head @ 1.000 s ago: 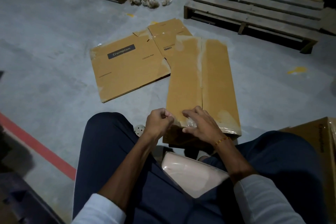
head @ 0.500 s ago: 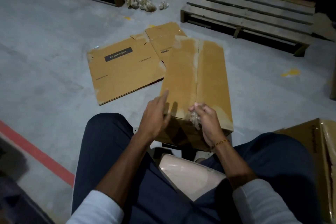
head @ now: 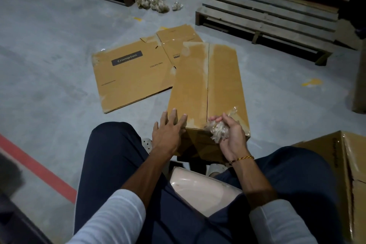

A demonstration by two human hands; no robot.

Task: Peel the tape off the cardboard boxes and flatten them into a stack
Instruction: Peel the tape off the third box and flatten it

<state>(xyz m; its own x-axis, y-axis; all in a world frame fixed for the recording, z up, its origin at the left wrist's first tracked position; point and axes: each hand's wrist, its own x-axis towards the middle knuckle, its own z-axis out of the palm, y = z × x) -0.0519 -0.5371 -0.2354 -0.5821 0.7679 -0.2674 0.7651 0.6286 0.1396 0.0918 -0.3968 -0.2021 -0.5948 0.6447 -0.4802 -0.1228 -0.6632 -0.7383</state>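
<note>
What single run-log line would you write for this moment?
left hand: flat on box | right hand: holds balled tape | flattened boxes: on floor | seam: no tape showing

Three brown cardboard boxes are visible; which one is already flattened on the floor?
The brown cardboard box printed "Crompton", lying flat on the grey floor. The one under the left hand and the one at the right edge keep their box shape.
</note>
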